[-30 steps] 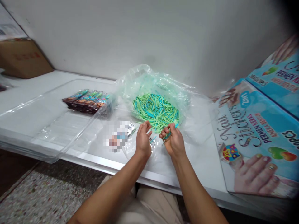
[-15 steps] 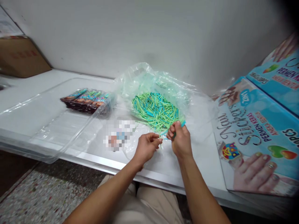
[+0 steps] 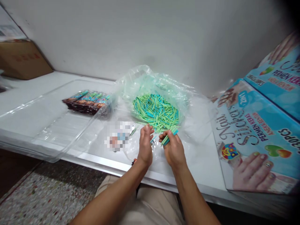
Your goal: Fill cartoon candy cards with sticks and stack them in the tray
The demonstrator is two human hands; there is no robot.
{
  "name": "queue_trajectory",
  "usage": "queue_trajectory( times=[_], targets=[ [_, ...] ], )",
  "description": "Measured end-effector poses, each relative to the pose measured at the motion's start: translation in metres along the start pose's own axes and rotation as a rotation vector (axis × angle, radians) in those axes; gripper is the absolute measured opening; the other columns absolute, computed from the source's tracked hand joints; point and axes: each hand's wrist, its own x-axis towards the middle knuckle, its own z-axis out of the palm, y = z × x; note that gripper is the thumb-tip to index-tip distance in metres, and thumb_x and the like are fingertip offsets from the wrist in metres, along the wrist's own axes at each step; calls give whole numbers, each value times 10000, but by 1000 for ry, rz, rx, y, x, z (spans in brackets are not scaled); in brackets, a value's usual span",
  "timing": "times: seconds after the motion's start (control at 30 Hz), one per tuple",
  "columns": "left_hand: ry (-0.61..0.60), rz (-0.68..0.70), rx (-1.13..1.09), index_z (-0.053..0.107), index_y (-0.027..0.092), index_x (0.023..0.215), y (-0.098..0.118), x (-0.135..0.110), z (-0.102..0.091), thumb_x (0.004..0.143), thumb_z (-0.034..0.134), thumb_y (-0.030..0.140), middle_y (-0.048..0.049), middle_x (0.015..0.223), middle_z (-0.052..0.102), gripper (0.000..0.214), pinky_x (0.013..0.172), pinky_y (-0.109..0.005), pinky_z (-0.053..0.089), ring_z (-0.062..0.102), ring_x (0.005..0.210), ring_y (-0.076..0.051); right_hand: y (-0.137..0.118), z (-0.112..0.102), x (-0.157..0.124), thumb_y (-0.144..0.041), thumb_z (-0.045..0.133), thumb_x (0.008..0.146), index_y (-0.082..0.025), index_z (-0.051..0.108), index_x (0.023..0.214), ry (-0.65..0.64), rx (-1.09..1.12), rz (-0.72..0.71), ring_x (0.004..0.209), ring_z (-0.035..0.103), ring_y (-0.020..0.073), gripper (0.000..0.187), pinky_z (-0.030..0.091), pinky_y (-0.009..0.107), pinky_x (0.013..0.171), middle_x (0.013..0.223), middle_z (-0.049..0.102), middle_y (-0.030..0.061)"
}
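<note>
A small bundle of thin green and blue sticks (image 3: 169, 137) is gripped in my right hand (image 3: 174, 148), thumb on top. My left hand (image 3: 145, 145) stands on edge just to the left, its fingers stretched up and the palm turned toward the bundle. Close to the left palm is a short blue stick (image 3: 153, 139); whether it touches the hand I cannot tell. Beyond both hands, a large pile of the same sticks (image 3: 157, 112) lies in a spread-open clear plastic bag (image 3: 145, 73).
At left, a clear plastic tray (image 3: 53, 153) holds a stack of dark, colourfully printed packets (image 3: 85, 101). A blurred-out item (image 3: 119, 137) lies between tray and hands. Blue printed boxes (image 3: 253, 140) stand at right. A cardboard box (image 3: 23, 59) sits at far left, against the wall.
My left hand has gone from pinching a stick to stretched fingers turned upright. My right hand has turned and moved slightly left and down, still holding the bundle, which now points toward me.
</note>
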Motion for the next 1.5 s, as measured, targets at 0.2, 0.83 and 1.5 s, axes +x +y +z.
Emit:
queue_trajectory(
  times=[0.2,0.83,1.5],
  targets=[
    [-5,-35,-199,595,206,1115,2,1,-1,850,530,512,-88,1185,596,411,884,-293,464,570,1080,-189,-1,11,-24,-495,513,890,-214,543,825,-151,49,-64,581,504,98,291,415,232,545,721,551,-26],
    [-235,-85,17,598,138,605,29,-1,-30,656,639,178,-4,707,640,77,725,-238,423,563,701,-111,-21,-14,-34,-489,487,913,-193,494,714,-452,-347,13,473,357,77,356,273,231,449,584,432,-54],
    [-309,-120,125,642,134,694,40,-4,-26,620,600,144,-11,697,626,86,686,-231,427,558,693,-118,-19,-18,-39,-513,470,914,-199,460,714,-509,-311,76,454,321,69,372,226,226,420,593,419,-56]
  ],
)
